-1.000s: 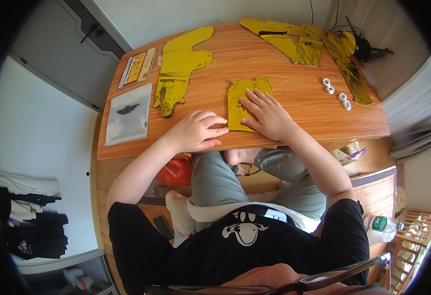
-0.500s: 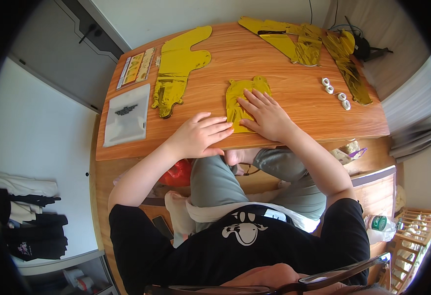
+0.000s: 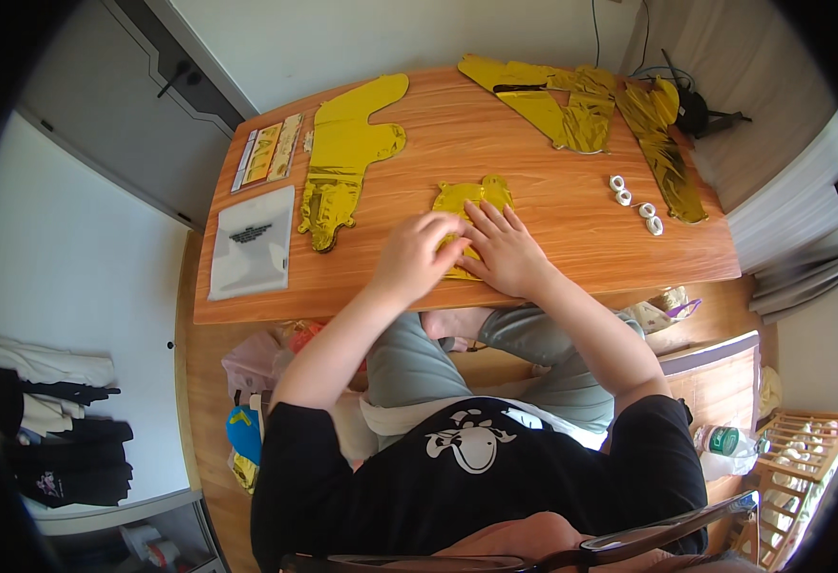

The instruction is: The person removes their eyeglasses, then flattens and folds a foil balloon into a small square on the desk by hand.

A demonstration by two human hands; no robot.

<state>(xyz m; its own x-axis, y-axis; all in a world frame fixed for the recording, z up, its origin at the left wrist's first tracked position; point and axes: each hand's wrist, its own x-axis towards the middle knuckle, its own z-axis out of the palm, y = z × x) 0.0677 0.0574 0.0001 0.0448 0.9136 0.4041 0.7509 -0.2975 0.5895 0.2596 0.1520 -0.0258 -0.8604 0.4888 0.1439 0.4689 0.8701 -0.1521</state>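
A flat gold foil balloon (image 3: 458,196), folded small, lies near the front edge of the table under both my hands. My right hand (image 3: 511,250) rests flat on it with its fingers spread. My left hand (image 3: 417,254) is arched over the foil's left side, thumb apart from the bent fingers. Its fingertips come close to my right fingers and partly hide the foil. Left of them lies a longer flat gold foil balloon (image 3: 344,143) with a rounded, notched outline, its near end creased.
More gold foil pieces lie at the back right (image 3: 572,115) and right edge (image 3: 675,172). Several small white ribbon rolls (image 3: 648,212) sit nearby. At the left are a clear plastic bag (image 3: 253,244) and a printed card (image 3: 268,153). A black device (image 3: 694,113) with cables stands behind.
My left hand has moved right and up from the foil's lower left edge, and its fingers have bent. My right hand stays flat on the foil. The view has shifted slightly.
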